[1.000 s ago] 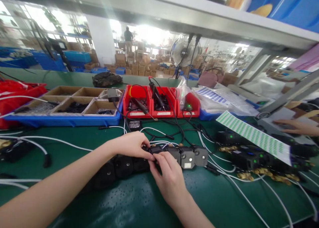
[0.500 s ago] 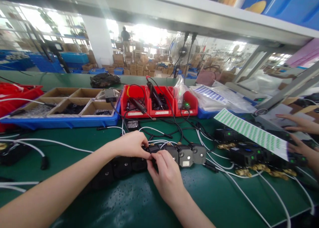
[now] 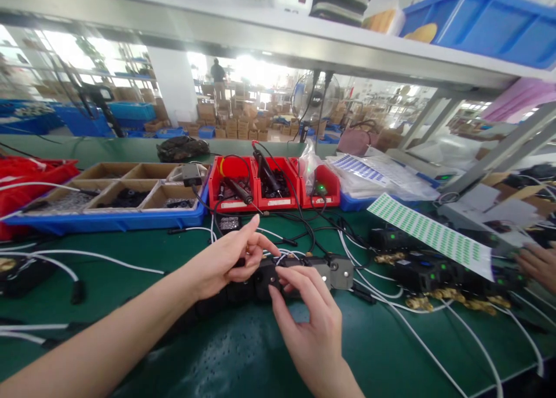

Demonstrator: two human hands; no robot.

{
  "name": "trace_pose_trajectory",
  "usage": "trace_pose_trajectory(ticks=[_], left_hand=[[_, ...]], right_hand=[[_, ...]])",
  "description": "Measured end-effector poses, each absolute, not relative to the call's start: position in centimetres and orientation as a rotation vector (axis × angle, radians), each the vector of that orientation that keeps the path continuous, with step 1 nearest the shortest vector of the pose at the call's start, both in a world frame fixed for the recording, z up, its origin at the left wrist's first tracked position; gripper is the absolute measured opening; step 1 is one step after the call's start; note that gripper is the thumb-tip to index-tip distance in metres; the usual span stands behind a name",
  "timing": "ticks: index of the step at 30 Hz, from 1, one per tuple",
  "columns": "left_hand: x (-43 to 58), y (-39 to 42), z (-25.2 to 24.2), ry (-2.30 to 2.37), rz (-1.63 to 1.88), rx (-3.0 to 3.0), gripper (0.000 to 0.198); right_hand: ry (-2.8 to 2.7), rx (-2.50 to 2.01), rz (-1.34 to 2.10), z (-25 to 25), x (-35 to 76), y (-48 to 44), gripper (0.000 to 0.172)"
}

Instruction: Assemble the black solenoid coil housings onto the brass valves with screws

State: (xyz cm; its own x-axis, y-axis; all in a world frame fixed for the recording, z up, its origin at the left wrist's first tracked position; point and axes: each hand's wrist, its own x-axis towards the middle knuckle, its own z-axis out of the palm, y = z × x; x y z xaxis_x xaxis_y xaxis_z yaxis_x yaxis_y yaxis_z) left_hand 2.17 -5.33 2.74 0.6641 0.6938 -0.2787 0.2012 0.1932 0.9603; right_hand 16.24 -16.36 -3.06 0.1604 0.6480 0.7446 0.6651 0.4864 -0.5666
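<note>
The central row of black housings (image 3: pixel 262 289) was flanked at 10 o'clock by the left hand (image 3: pixel 230 260), index extended, hold indiscernible, and at 4 by the right hand (image 3: pixel 316 314), fingers parted, with room offered at 6 by the green bench (image 3: pixel 217 360) and bounded at 12 by red bins (image 3: pixel 278 203).

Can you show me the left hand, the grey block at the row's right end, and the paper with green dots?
Left hand (image 3: pixel 231 260): head view, middle of the hand.
Grey block (image 3: pixel 341 278): head view, its flat face.
Paper with green dots (image 3: pixel 430 231): head view, middle.
</note>
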Motion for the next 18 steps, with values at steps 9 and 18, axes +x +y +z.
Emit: trace_pose_trajectory(ticks=[9,18], left_hand=[[5.5,-10.1,1.9,0.99,0.434,0.688,0.066],[5.6,-10.6,0.8,1.043,0.526,1.279,0.046]], right_hand=[[-1.731,-1.286,-0.086,-1.5,15.6,-17.8,0.016],[-1.535,-1.22,0.259,-4.2,17.8,-20.3,0.016]])
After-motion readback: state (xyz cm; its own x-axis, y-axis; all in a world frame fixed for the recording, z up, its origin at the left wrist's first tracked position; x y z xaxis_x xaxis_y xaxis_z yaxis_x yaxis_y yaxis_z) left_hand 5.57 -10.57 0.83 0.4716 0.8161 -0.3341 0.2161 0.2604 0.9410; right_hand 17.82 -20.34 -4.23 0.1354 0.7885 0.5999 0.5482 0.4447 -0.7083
